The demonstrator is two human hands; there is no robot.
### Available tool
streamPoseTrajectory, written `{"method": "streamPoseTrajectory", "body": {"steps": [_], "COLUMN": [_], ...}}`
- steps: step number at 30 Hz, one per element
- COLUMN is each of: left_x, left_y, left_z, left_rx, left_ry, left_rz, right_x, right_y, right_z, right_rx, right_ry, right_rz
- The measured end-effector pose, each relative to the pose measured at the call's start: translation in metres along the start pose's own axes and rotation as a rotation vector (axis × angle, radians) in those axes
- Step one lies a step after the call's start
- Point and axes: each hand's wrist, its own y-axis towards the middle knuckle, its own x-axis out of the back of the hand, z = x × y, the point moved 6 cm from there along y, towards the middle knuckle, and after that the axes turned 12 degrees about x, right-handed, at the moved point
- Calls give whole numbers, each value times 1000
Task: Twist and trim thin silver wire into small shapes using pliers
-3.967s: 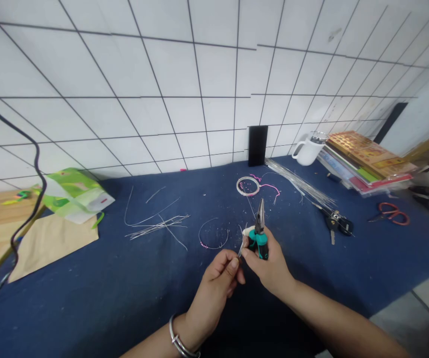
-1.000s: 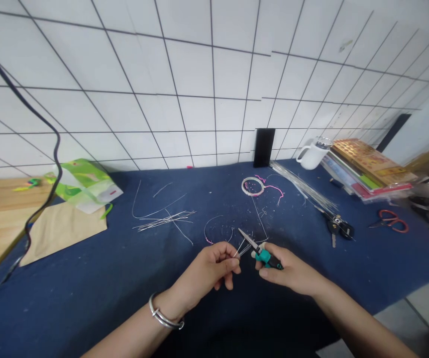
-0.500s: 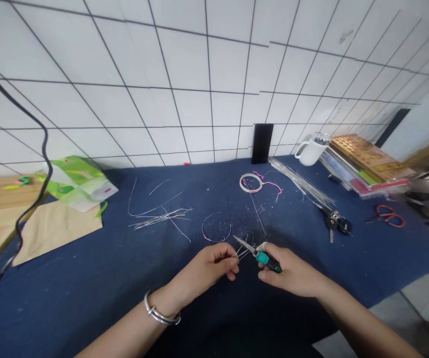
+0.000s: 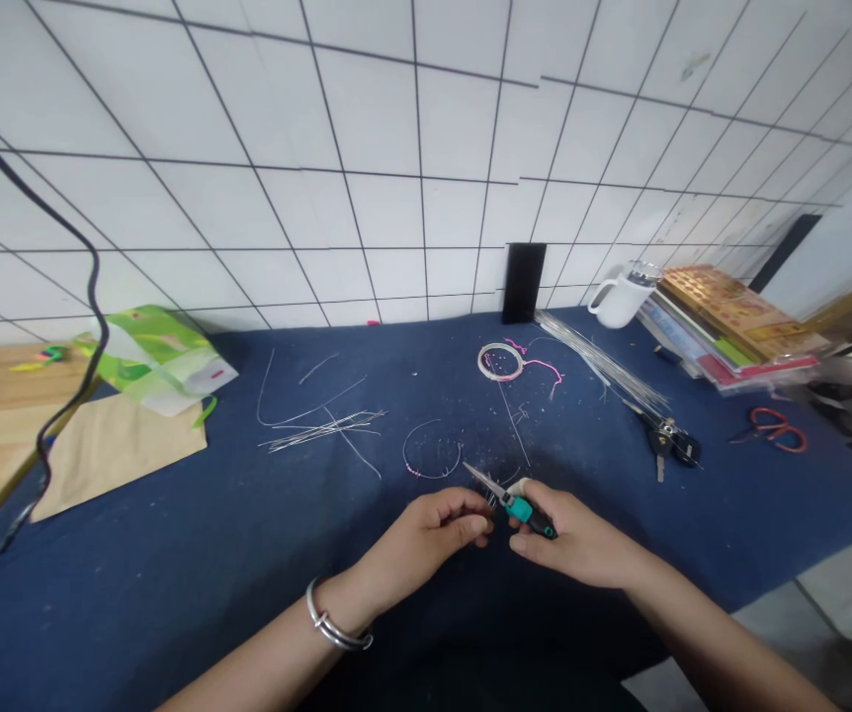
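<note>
My right hand (image 4: pixel 570 539) is closed around needle-nose pliers (image 4: pixel 522 509) with a teal and black grip, their silver tip pointing up and left. Just left of it, my left hand (image 4: pixel 437 534) is pinched on thin wire (image 4: pixel 491 499), most of it hidden by the fingers. A silver bangle (image 4: pixel 333 628) circles the left wrist. Beyond the hands lies a curved wire (image 4: pixel 406 457) carrying small pink beads along its lower part. Farther back is a white ring (image 4: pixel 480 366) with small pink pieces inside and a pink strand (image 4: pixel 549 368) trailing right.
Several straight wires (image 4: pixel 314 433) lie left on the blue cloth (image 4: pixel 248 564). A larger wire bundle (image 4: pixel 604 361) extends at the right, near keys (image 4: pixel 661 455) and red-handled scissors (image 4: pixel 771 430). A white mug (image 4: pixel 619 302) and stacked books (image 4: pixel 729 316) stand behind. A green bag (image 4: pixel 148 351) sits left.
My left hand has moved right, closer to the pliers, with the wire between its fingers. The right hand has hardly moved. The whole view has shifted slightly.
</note>
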Motion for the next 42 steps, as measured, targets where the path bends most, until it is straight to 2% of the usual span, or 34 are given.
{"method": "streamPoseTrajectory", "body": {"steps": [4, 7, 11, 14, 16, 20, 23, 25, 29, 34, 38, 42], "left_x": [-1, 4, 23, 42, 56, 80, 91, 94, 99, 103, 107, 95], "left_y": [2, -2, -19, -37, -49, -60, -60, -60, -62, -60, -62, -55], "left_z": [4, -4, -24, -29, -23, 7, 28, 33, 29, 30, 23, 11], "left_rx": [-20, -67, -164, -233, -254, -217, -160, -165, -263, -242, -252, -166], "left_ry": [1, 51, 229, 326, 313, 185, 99, 63, -26, -106, -166, -263], "left_rz": [-31, -67, -218, -351, -416, -510, -523, -535, -567, -545, -550, -457], "right_x": [-1, 0, 1, -1, -5, -11, -15, -16, -17, -17, -18, -17], "right_y": [1, 2, 0, 0, 1, 2, 3, 3, 3, 3, 3, 5], "right_z": [3, 7, 10, 6, 2, -6, -11, -15, -19, -18, -20, -20], "right_rx": [10, 68, 133, 132, 123, 98, 83, 67, 44, 44, 41, 17], "right_ry": [-18, -11, 21, 49, 74, 89, 84, 84, 99, 114, 122, 118], "right_rz": [6, -10, -63, -83, -72, -72, -56, -49, -49, -45, -43, -33]}}
